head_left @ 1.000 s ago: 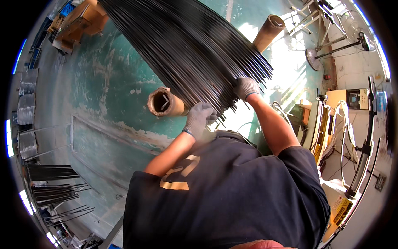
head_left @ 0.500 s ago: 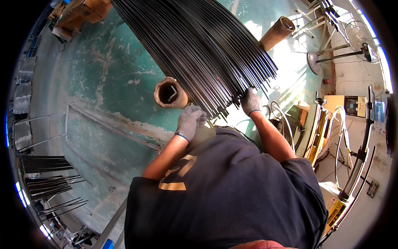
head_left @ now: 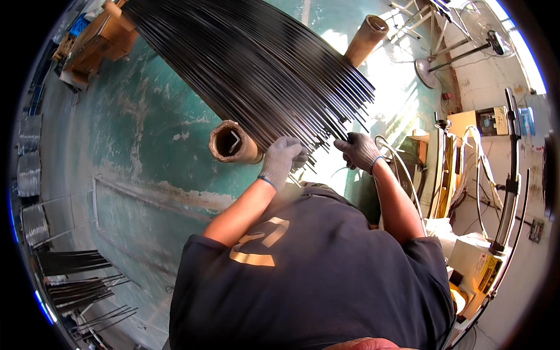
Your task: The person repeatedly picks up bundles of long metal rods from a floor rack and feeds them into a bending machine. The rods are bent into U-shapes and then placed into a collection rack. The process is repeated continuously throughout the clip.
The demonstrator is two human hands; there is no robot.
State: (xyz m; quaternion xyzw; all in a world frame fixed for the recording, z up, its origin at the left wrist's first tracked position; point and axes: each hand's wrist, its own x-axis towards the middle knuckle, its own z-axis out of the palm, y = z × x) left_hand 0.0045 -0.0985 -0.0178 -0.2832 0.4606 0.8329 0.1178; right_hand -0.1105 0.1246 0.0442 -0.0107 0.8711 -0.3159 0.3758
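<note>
A wide layer of long thin black rods point(head_left: 251, 76) slants from the upper left, its uneven ends toward me. Both my hands wear grey knit gloves. My left hand point(head_left: 283, 158) is at the left part of the rod ends, fingers curled over; what they hold, if anything, is hidden. Just right of the rod ends, my right hand point(head_left: 361, 153) has its thumb and fingers pinched together at the tip of a black rod. A brown cardboard tube point(head_left: 236, 143), with a bent light metal piece inside, stands against the rods' left side. Another tube point(head_left: 367, 41) stands at their right.
To the right are a pedestal fan point(head_left: 429, 73), looped pale hoses point(head_left: 402, 166) and a machine with a yellow label point(head_left: 484, 274). More black rods point(head_left: 76, 262) lie on a rack at lower left. A brown box point(head_left: 102, 49) stands at upper left on the green floor point(head_left: 140, 128).
My left hand has moved up and right onto the rod ends. My right hand has come off the bundle's corner, slightly down and right, its fingers turned leftward. The view has shifted a little.
</note>
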